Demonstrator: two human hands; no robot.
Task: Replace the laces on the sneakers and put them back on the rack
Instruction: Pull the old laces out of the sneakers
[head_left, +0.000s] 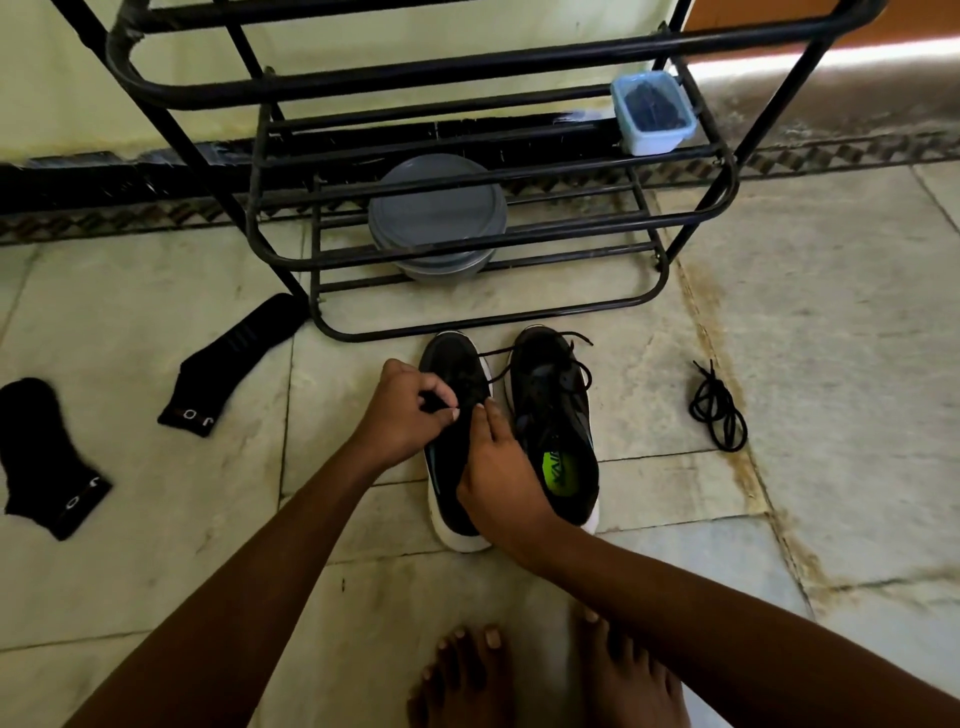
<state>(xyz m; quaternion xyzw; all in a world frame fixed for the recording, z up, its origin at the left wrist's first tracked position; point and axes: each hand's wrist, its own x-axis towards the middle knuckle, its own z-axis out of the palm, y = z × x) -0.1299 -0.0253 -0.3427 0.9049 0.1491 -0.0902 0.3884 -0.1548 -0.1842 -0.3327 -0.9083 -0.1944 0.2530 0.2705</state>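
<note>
Floor tiles (156, 571) before the black metal rack (467, 318) held a black white-soled sneaker (451, 358), its black lace (497, 372) pinched by the left hand (408, 413), the right hand (501, 470) resting there with grip unclear, where a careless tug might unthread it.

Matt black cloth sneakers (511, 431), glossy black metal rack (467, 171) behind them, smooth worn stone floor (779, 312), black knit socks (228, 364).

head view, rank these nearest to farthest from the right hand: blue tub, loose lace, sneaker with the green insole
From the right hand, which rests on the left sneaker:
1. green-insole sneaker, right beside the hand, on its right.
2. loose lace, coiled on the floor farther right.
3. blue tub, up on the rack, at its right end.
</note>
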